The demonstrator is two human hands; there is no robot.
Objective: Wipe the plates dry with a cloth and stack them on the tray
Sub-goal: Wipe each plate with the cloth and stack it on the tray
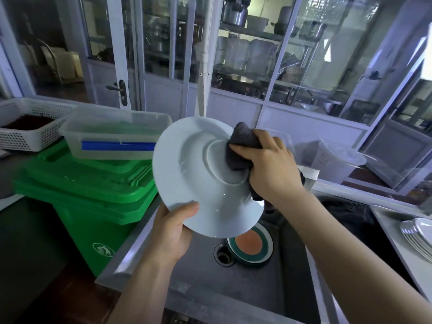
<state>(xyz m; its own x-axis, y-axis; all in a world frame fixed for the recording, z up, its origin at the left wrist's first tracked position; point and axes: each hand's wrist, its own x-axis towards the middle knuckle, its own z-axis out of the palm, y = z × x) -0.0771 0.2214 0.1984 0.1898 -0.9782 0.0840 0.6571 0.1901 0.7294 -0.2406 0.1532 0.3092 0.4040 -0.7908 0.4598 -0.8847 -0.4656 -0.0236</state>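
I hold a white plate (187,174) tilted up over the sink, its underside with the foot ring facing me. My left hand (173,232) grips its lower rim, thumb on the near face. My right hand (268,160) presses a dark grey cloth (243,146) against the foot ring on the plate's right side. A stack of white plates (418,237) lies on a steel tray (392,232) at the right edge.
Below the plate is a steel sink (268,288) with a drain and a plate with an orange centre and green ring (251,246). A green bin (93,195) stands left, carrying a clear plastic box (112,134). A white basket (28,127) sits far left.
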